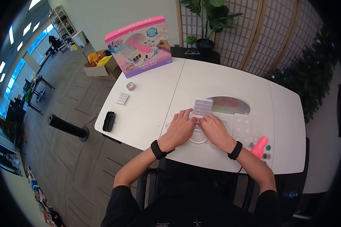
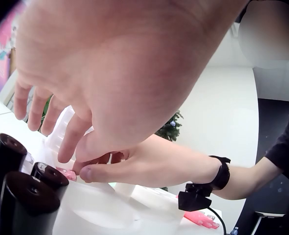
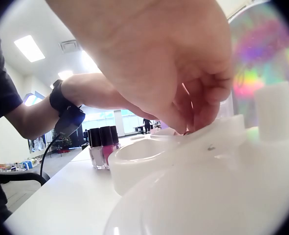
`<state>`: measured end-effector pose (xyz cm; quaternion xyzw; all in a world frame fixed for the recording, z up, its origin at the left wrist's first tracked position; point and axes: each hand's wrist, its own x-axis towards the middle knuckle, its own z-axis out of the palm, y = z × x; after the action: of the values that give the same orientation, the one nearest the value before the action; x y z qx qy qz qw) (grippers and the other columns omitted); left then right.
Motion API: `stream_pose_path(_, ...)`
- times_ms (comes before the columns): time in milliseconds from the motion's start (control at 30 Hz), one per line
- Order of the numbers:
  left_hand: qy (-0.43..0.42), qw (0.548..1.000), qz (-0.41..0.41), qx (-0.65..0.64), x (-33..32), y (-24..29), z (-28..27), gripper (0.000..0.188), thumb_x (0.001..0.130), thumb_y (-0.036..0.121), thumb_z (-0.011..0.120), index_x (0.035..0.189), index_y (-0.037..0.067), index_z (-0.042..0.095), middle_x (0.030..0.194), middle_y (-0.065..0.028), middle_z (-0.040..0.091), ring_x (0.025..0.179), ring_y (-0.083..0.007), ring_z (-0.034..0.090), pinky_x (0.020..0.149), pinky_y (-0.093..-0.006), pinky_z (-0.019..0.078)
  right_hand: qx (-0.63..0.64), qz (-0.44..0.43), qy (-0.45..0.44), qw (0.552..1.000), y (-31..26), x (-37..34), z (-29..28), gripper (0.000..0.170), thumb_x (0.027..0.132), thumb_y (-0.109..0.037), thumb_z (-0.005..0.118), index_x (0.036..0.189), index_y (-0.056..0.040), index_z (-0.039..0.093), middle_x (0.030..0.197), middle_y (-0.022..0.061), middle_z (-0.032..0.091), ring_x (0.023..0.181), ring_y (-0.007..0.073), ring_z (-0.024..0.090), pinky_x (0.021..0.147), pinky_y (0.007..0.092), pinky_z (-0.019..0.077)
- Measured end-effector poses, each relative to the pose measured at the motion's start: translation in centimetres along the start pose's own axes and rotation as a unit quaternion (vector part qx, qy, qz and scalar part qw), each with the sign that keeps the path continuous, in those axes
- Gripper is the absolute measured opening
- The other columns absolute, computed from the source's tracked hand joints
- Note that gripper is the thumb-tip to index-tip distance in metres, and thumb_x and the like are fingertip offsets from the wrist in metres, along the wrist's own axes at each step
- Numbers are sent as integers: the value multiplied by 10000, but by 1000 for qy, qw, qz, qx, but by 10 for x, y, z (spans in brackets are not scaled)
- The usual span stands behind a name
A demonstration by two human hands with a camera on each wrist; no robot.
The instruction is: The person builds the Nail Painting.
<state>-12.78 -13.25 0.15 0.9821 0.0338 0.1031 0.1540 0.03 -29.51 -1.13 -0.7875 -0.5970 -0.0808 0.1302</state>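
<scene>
In the head view, my left hand [image 1: 181,128] and right hand [image 1: 216,130] meet over the white nail station. Between their fingertips is a small pink piece [image 1: 197,122], also visible in the left wrist view as a shiny pink piece [image 2: 66,174]. My left index finger and thumb close in on it from above, the other fingers spread. From the opposite side, my right thumb and curled fingers [image 3: 203,115] pinch it, largely hiding it. Just behind the fingers stands the raised lid of a clear compartment case [image 1: 203,106]; the hands cover much of its base.
A rainbow-sheened mirror panel [image 1: 231,105] stands behind the hands. To the right lie a clear palette [image 1: 241,128], a pink hand form [image 1: 260,147] and small coloured pots [image 1: 268,148]. Polish bottles [image 3: 105,147] stand by the left hand. A nail art box [image 1: 140,47] is at the back left.
</scene>
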Motion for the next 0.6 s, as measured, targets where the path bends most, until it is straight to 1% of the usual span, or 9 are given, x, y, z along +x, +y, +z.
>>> stream_pose_path(100,1,1000,4,16,-4,0,-1,348,972,89,666,1310,74,746,1551,-233,531,1427,-410,514,1127,-526,458,-4,-2,-1,1000,0,-2,0,119,930,-76,651,965,-19,750,978,128,713,1027,294,694,903,428,565)
stream_pose_path(233,-8,999,5,36,-6,-5,6,365,977,99,670,1334,93,746,1571,-237,516,1441,-410,506,1131,-527,459,-19,-7,6,1000,0,-2,-3,131,938,-81,644,982,-16,749,980,120,706,1027,285,680,893,419,547)
stream_pose_path(300,0,999,12,41,-7,-7,9,360,976,111,685,1330,91,746,1570,-235,517,1437,-411,510,1131,-527,458,-19,-10,15,1000,-1,-4,-4,133,940,-79,642,986,-13,748,978,114,698,1022,282,674,886,416,540)
stream_pose_path(400,8,999,13,30,-8,-4,6,359,974,123,704,1330,90,744,1563,-230,528,1431,-409,518,1131,-525,458,-14,-10,5,1000,-5,-5,-9,155,948,-80,638,1022,-10,755,973,107,686,1020,276,666,872,413,522)
stream_pose_path(500,19,1000,18,17,-9,-2,3,339,966,121,718,1301,85,758,1556,-223,543,1428,-405,523,1136,-520,456,7,-28,15,999,-6,-7,-7,187,982,-115,690,1119,-12,764,1015,100,688,1028,272,651,885,420,511)
stream_pose_path(600,16,999,22,16,-13,0,-2,298,964,107,707,1252,81,781,1557,-220,550,1432,-403,522,1143,-517,450,4,-28,-3,1000,-9,-7,-13,261,984,-104,686,1216,-6,753,1070,95,694,1051,264,646,885,410,499)
